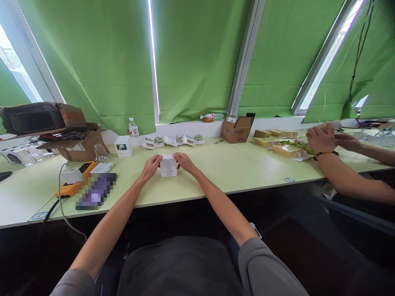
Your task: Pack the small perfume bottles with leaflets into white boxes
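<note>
Between my two hands stands a small white box (168,167) with lines of fine print on the side toward me. My left hand (151,166) grips its left edge near the top, fingers closed around it. On the opposite edge my right hand (184,162) holds it the same way, thumb at the upper corner. The fingers behind the box are mostly hidden. Farther back on the table (210,164), past my hands, lie several opened white packages (177,140) with green parts. A closed white carton (123,146) with a dark picture stands to their left.
A water bottle (133,132) stands behind the carton. At left are a phone (96,191), orange device (66,190), cables and cardboard boxes (77,150). A brown box (237,129) stands back right. Farther right, another person's hands (322,139) work over yellow boxes (288,151).
</note>
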`<state>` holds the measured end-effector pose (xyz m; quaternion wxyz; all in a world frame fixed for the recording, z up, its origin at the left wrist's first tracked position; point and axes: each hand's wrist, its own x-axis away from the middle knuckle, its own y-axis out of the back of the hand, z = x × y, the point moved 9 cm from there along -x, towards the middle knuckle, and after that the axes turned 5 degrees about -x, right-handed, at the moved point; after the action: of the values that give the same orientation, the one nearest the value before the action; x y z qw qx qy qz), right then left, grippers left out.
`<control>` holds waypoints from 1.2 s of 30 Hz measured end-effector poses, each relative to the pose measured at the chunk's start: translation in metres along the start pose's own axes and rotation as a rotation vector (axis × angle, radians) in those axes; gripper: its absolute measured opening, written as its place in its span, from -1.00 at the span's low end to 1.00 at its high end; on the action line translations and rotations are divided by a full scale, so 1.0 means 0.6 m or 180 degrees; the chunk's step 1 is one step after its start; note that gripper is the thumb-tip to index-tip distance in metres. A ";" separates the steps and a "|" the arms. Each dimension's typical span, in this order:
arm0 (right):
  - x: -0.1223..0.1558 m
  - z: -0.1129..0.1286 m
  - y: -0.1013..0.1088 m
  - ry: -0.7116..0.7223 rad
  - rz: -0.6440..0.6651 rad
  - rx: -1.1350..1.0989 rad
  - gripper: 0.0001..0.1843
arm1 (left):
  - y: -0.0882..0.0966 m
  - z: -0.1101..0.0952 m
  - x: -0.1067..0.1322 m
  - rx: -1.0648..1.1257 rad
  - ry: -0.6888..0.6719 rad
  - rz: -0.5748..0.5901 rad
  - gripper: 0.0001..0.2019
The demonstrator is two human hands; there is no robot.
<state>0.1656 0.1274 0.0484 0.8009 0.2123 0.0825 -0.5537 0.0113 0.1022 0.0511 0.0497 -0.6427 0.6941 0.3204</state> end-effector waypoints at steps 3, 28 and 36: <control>0.003 0.001 -0.002 0.0001 0.0020 0.0043 -0.56 | -0.001 -0.002 0.004 0.0037 0.0023 0.0031 -0.54; 0.015 0.025 0.015 0.0107 -0.0382 0.0918 -0.44 | 0.004 -0.002 0.006 0.0083 0.0016 -0.0012 -0.46; 0.012 0.027 0.028 0.0270 -0.0597 0.1482 -0.37 | -0.004 0.008 0.003 0.0181 0.0139 0.0173 -0.50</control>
<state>0.1820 0.1191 0.0645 0.6714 0.4054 0.0057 -0.6203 0.0116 0.1031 0.0456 0.0441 -0.6289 0.7210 0.2877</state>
